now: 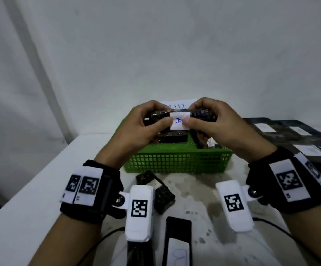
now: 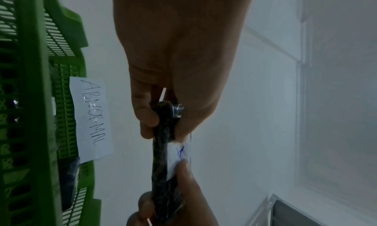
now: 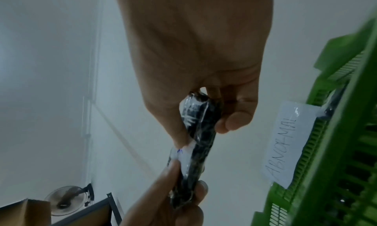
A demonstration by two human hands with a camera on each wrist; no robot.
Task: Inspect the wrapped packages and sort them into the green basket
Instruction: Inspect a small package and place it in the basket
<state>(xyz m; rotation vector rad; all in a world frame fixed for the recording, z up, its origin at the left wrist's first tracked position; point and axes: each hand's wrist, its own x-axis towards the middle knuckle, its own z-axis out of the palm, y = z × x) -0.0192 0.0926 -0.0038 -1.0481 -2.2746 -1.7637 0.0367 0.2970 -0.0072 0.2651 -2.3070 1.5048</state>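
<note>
— Our grip first: both hands pinch one wrapped package (image 1: 182, 117), the left hand (image 1: 136, 129) on its left end and the right hand (image 1: 219, 123) on its right end, thumbs toward us and fingers curled behind.

— Yes, and we hold it in the air above the green basket (image 1: 175, 162), level and turned so its white label (image 1: 179, 121) faces us. A blue letter A is written on it.

— Our two thumbs touch that label, one at each edge. In the left wrist view the package (image 2: 163, 149) shows edge-on as a thin dark slab in clear film, pinched between thumb and fingertips.

— The right wrist view gives the same: the package (image 3: 202, 142) is thin, dark and glossy, with our other thumb pressing on the label from below.

— The basket stands on the white table (image 1: 31, 198), close to the wall. A divider splits it in two, and we see dark packages lying in both halves.

— On its far rim a paper sign (image 2: 91, 118) reads ABNORMAL.

— On the table in front of the basket lie two more dark packages (image 1: 155, 189), touching each other. Nearer to us lies another long dark package (image 1: 178, 244) with a white label.

— To the right, a black tray (image 1: 290, 135) holds several more with white labels; we cannot read those.
</note>
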